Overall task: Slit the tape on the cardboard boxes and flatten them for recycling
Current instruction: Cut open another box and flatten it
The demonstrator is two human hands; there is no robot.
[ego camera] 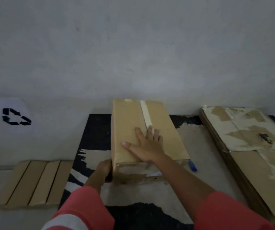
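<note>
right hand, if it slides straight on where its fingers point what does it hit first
The tape strip on top of the box; the right hand lies flat with fingertips at its near end. Beyond the far edge, probably the wall.

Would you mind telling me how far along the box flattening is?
Done: a flattened stack on the right and flat cardboard pieces on the left, near the recycling sign. In hand: one box, still assembled, its top tape apparently uncut; the right hand rests flat on it, the left hand grips its near corner. Left: slitting that tape, perhaps with the blue object beside it, then flattening.
</note>
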